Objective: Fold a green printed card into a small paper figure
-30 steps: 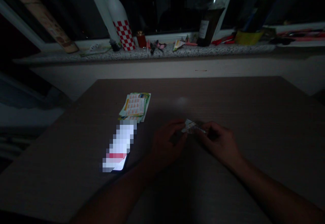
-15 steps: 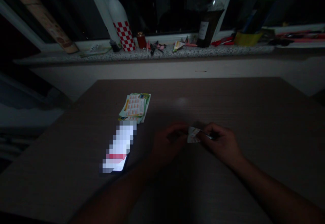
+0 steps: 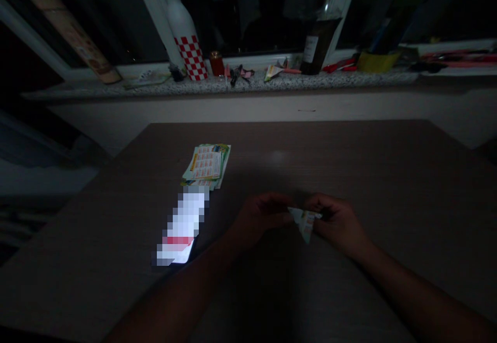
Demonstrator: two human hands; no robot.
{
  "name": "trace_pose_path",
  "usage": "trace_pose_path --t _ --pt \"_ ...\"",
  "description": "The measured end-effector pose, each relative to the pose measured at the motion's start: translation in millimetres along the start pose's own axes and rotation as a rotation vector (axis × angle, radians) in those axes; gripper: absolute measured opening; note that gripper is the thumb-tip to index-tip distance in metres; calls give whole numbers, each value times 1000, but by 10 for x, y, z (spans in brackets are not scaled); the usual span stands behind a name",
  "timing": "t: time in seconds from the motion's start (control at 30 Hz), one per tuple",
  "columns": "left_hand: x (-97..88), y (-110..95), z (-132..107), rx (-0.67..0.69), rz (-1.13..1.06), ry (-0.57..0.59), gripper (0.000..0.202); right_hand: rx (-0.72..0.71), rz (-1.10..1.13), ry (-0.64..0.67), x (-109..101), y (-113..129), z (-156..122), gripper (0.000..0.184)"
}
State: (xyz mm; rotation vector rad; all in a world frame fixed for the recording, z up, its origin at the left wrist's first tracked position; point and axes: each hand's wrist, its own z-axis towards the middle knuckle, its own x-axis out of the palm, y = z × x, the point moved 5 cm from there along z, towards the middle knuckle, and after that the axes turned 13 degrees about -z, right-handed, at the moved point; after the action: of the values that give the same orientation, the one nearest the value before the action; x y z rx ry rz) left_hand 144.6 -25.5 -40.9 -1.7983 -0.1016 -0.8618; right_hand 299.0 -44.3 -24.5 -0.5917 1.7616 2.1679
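Observation:
Between my two hands is a small folded paper (image 3: 305, 222), pale with printed marks, its pointed end toward me. My left hand (image 3: 264, 216) pinches its left corner between thumb and fingers. On the other side, my right hand (image 3: 337, 224) grips the right corner, thumb in front and fingers curled behind. Left of my hands lies a lit phone (image 3: 182, 226), its screen blurred out. Just beyond the phone rests a stack of printed paper cards (image 3: 207, 161), green and white.
Behind the wooden table (image 3: 349, 156) runs a granite windowsill (image 3: 248, 86). On it stand a red-and-white checkered bottle (image 3: 190, 47), a tall tan tube (image 3: 75, 40), a small red jar (image 3: 216, 63), a dark pouch (image 3: 316, 47) and a folded paper piece (image 3: 273, 72). The room is dim.
The folded paper has turned, so its point now faces me and more of its printed side shows. Both hands have shifted slightly toward me. The phone and cards stay put.

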Motion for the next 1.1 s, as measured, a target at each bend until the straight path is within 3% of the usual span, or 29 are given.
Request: trace_pose_path --t 0.2,0.33,0.57,0.83,1.0,1.1 --pt "31 62 -20 -77 72 29 31 -49 -32 76 48 -5 -9 9" --pt "22 82 -29 -103 161 62 27 54 15 140 63 -27 -12 16" --pt "23 49 -48 -90 249 16 23 184 204 199 100 -40 -10 27" --pt "-88 -30 10 94 22 -154 19 92 473 14 -12 -47 1 30" --pt "-97 -8 25 123 -51 -193 20 -5 335 -44 17 11 -32 30" --pt "-60 -11 9 111 24 -162 20 -19 238 -105 8 -1 -41 24"
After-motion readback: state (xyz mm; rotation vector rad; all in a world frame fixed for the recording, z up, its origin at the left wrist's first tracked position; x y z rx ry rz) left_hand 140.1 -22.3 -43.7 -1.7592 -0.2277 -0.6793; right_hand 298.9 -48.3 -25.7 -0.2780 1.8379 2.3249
